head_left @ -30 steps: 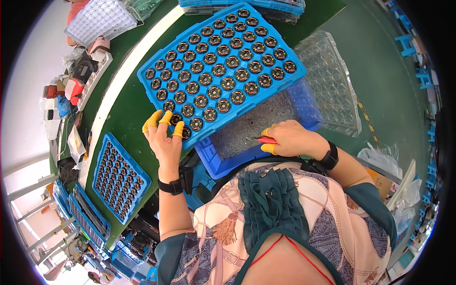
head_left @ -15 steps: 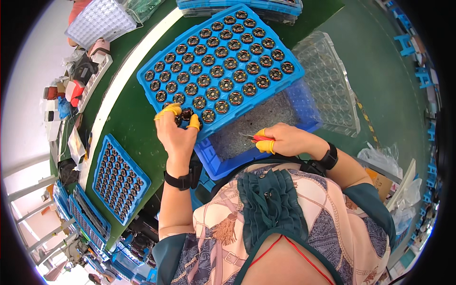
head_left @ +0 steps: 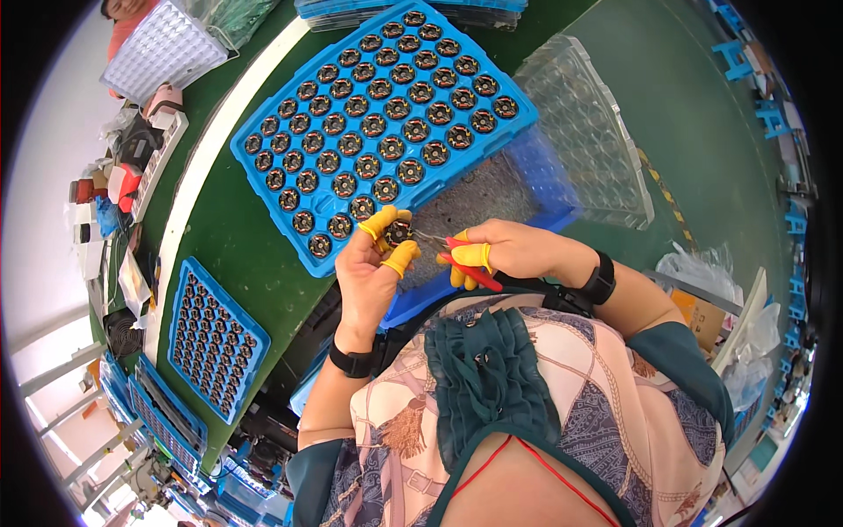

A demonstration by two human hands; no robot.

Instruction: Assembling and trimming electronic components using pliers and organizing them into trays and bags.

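My left hand (head_left: 367,279), with yellow finger cots, pinches a small round motor stator (head_left: 398,232) with dark and copper-coloured parts. It is held just off the near edge of a blue tray (head_left: 318,262) filled with rows of similar stators. My right hand (head_left: 520,249), also in yellow finger cots, grips red-handled cutters (head_left: 463,260). Their thin metal tips point left and reach the stator's right side; whether they touch it I cannot tell. Beneath both hands is a blue bin (head_left: 562,206) with grey speckled bits inside, partly covered by the tray.
A clear plastic tray (head_left: 590,127) lies right of the bin. Another blue tray of stators (head_left: 263,338) sits on the green table at left. Stacked blue trays (head_left: 413,12) stand at the far edge. Far left, a person is near a white tray (head_left: 169,53).
My left hand has lifted a stator out of the tray and brought it right and nearer. The cutters in my right hand have come left to meet it. The whole view has shifted slightly.
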